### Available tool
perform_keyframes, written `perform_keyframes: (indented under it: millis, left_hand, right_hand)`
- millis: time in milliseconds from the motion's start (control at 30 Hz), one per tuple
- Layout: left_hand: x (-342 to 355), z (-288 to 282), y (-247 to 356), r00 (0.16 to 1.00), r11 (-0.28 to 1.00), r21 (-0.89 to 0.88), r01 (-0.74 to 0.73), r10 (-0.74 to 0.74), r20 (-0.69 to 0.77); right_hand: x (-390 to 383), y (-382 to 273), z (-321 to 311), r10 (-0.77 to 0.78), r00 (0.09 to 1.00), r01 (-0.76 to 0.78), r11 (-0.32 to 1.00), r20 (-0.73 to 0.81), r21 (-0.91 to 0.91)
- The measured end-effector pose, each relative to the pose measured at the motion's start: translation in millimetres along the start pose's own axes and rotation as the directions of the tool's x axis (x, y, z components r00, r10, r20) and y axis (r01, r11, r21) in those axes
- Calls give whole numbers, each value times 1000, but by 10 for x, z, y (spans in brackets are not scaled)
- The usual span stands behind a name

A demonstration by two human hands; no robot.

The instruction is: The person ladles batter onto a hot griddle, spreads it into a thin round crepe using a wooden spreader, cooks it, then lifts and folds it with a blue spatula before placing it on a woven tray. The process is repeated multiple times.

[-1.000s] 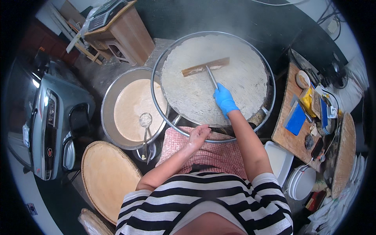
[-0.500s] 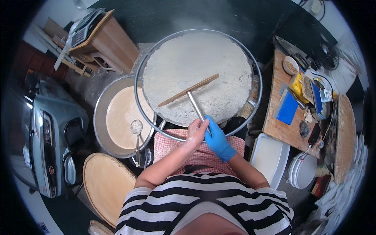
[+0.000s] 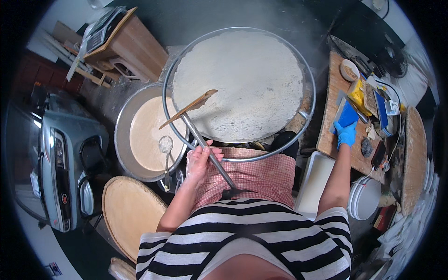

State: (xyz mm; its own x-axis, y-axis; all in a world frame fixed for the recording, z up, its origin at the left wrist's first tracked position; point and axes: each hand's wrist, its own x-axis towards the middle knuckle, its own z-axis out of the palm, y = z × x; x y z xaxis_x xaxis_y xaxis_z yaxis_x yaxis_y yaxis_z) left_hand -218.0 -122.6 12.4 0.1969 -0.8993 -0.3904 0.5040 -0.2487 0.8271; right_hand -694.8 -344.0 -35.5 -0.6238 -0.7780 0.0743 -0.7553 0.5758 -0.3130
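My bare left hand [image 3: 199, 161] grips the metal handle of a T-shaped batter spreader [image 3: 202, 140]. Its wooden crossbar is tilted over the left rim of a big round griddle [image 3: 298, 133]. A pale, thin sheet of batter [image 3: 238, 79] covers the griddle's top, with steam above it. On the right, my blue-gloved right hand [image 3: 346, 134] has its fingers closed on the near edge of a blue scraper [image 3: 346, 114], which lies on a wooden table; part of the scraper is under the fingers.
Left of the griddle stands a metal basin [image 3: 122, 144] of batter with a ladle [image 3: 165, 151] in it. A round wooden board [image 3: 130, 210] leans below. The wooden table [image 3: 329, 123] holds a bowl [image 3: 349, 70] and a yellow package [image 3: 357, 95]. A white tub [image 3: 310, 191] sits below.
My right hand has let go of the spreader and moved right to the blue scraper. My left hand has drawn the spreader leftward and up off the batter sheet.
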Motion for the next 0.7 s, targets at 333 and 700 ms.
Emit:
perform_keyframes:
  millis: [333, 700]
  left_hand:
    - [-284, 76, -25, 972, 973, -3, -231, 231, 32]
    - [85, -275, 401, 956, 999, 23, -34, 25, 294]
  right_hand:
    - [349, 533, -68, -118, 973, -15, 827, 200, 561]
    - [-1543, -602, -405, -597, 612, -201, 517, 519, 832]
